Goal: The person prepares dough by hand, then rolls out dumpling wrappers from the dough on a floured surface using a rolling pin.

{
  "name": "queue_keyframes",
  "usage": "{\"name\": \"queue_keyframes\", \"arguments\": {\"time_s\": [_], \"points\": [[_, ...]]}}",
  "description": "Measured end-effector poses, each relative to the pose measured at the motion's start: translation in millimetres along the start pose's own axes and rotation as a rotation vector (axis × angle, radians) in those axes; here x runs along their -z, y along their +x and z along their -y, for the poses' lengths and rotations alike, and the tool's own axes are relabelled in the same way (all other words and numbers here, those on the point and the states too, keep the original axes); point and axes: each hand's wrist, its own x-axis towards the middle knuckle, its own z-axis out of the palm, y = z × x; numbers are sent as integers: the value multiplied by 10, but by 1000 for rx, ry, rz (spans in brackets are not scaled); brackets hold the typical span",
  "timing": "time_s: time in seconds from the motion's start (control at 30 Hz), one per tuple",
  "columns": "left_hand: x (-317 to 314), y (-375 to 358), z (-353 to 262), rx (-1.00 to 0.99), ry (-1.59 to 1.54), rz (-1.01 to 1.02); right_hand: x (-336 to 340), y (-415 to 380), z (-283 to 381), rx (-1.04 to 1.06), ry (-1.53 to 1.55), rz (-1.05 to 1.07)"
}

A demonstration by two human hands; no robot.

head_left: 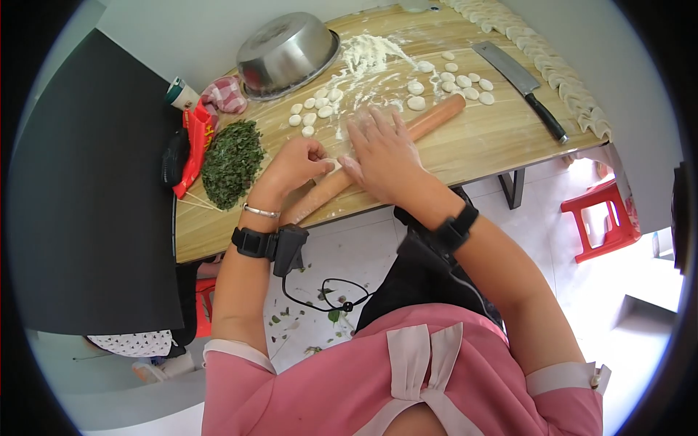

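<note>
My left hand (294, 166) is closed, its thumb and fingers pinching a small piece of dough (333, 166) at the rolling pin. My right hand (385, 154) lies flat across the wooden rolling pin (436, 118), palm on it and fingers stretched out. The pin sits at a slant near the table's front edge; its middle is hidden under my right hand. Beyond my left hand lies a group of small dough pieces (309, 118). Further right, past the pin, are more flattened dough pieces (463, 81). Loose flour (371, 54) is spread behind my hands.
A cleaver (509, 69) lies at the right, beside rows of shaped dumplings (542, 58). An upturned metal bowl (285, 54) stands at the back. Chopped greens (233, 163), a red bag (195, 149) and a checked cloth (225, 94) are at the left. A red stool (603, 218) stands right.
</note>
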Motion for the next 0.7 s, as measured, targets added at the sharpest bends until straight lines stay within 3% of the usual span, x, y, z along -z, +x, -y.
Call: {"name": "queue_keyframes", "arguments": {"time_s": [0.03,0.1,0.23,0.3,0.43,0.5,0.7], "points": [[-17,-39,-47,-4,-1,-2,-9,-130,-29,24,42,-49],[-89,-175,-122,193,-528,-192,-11,-370,-68,59,72,-137],[-131,-351,10,237,-555,-109,11,-554,-72,68,71,-171],[-125,-362,56,127,-502,-96,18,-508,-69,60,63,-154],[-59,-303,-71,176,-433,-128,6,-181,-39,47,78,-133],[-20,-239,-110,259,-419,-137,52,16,-20,31,60,20],[60,-50,-31,231,-297,-46,-128,467,4,55,-34,-3]]}}
